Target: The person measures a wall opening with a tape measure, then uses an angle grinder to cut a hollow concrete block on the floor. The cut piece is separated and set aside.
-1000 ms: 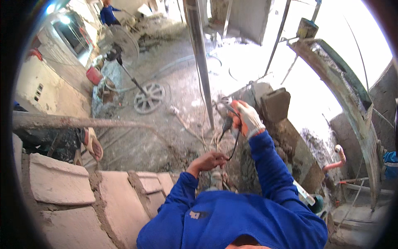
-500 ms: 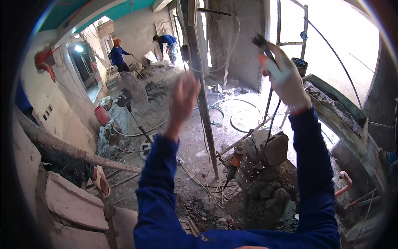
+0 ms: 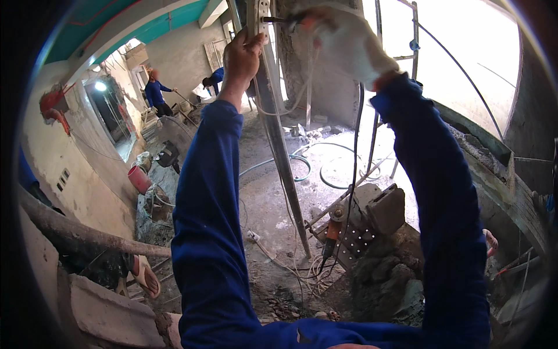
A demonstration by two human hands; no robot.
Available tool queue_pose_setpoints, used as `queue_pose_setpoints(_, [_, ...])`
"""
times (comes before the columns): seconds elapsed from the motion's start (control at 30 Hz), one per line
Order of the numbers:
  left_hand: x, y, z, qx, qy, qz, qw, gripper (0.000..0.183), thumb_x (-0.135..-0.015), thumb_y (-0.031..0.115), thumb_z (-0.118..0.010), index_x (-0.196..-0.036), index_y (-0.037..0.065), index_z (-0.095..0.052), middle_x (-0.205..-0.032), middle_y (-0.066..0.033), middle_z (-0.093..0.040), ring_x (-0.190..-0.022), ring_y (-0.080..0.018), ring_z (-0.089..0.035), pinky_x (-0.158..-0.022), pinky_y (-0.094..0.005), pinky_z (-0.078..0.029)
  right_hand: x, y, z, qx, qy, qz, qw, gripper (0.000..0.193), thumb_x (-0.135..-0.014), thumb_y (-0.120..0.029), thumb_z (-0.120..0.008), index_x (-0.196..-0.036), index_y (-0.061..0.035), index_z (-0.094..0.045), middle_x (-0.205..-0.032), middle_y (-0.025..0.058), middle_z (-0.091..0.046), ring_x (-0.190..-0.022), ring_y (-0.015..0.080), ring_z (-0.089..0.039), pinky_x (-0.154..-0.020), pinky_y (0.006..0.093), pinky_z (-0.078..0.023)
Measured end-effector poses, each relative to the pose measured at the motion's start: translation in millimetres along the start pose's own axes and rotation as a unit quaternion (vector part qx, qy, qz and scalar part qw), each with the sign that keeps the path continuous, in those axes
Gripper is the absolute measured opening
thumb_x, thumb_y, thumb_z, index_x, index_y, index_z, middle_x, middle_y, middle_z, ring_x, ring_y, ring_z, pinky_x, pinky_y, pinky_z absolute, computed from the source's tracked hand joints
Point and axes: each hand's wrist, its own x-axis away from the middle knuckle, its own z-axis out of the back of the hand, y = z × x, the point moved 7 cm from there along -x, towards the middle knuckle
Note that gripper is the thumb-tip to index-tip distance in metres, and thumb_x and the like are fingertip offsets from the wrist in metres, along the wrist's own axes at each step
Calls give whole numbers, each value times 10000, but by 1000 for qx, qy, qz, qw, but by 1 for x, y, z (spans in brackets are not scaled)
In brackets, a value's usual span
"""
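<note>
My left hand (image 3: 243,61) is raised at the top centre, its fingers wrapped round the lower end of a narrow grey outlet strip (image 3: 259,23) fixed along a slanting metal pole (image 3: 279,157). Opposite it, my right hand (image 3: 346,43), in a white glove and smeared by motion, is closed on a black power plug. Its fingers hide most of that plug. A black cord (image 3: 354,151) hangs from the glove toward an orange-and-black power tool (image 3: 331,232) below. Between the glove and the strip, a dark slim piece (image 3: 274,20) touches the strip's side.
A hopper-like metal machine (image 3: 383,209) stands beside a heap of wet mortar (image 3: 383,273). Hoses (image 3: 302,166) and loose cables cross the rubble floor. On the right lies a long trough (image 3: 482,151). Two co-workers (image 3: 157,93) are at the far left; a sandalled foot (image 3: 146,276) shows nearer.
My left hand has risen onto the outlet strip and closed round it. The gloved right hand has moved up and left to the strip with the plug. The view has shifted slightly.
</note>
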Motion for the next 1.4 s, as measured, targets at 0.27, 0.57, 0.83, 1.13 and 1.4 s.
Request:
queue_pose_setpoints(0.27, [4,-13,8,202,-16,123,971,369,-997,286,-616,-1257,25,-630,-1064,-65,-687,-878,-131,-654,-801,-272,-567,35,77,-40,-214,-60,-270,937,248,-894,-61,-555,-1092,-38,-702,-840,42,-685,-600,76,-510,-507,215,-407])
queue_pose_setpoints(0.57, [4,-13,1,217,-18,130,967,361,-996,275,-613,-1207,-18,-610,-1070,-95,-678,-963,-195,-661,-930,-363,-550,-3,45,-101,-235,-67,-174,954,251,-944,-162,-621,-1131,-14,-698,-897,56,-701,-788,109,-659,-633,235,-491])
queue_pose_setpoints(0.83, [5,-15,-2,231,-13,144,962,370,-976,281,-648,-1196,-16,-618,-1075,-86,-667,-1002,-190,-641,-955,-377,-538,-5,52,-113,-330,-105,-270,898,280,-939,-197,-653,-1141,-7,-695,-998,68,-711,-795,108,-654,-636,224,-488])
queue_pose_setpoints(1.13, [2,-22,-4,215,-32,141,966,395,-970,290,-657,-1239,5,-606,-1141,-90,-642,-1035,-204,-630,-976,-385,-532,-20,55,-123,-360,-127,-225,897,228,-904,-116,-696,-1111,-21,-713,-999,62,-701,-824,88,-626,-659,215,-492])
queue_pose_setpoints(1.4, [-2,-30,-3,152,-41,113,981,383,-962,288,-667,-1213,4,-613,-1120,-66,-648,-992,-182,-641,-915,-372,-561,-26,62,-136,-204,-102,-162,960,244,-944,-315,-628,-973,-101,-741,-672,3,-629,-548,107,-536,-499,258,-400])
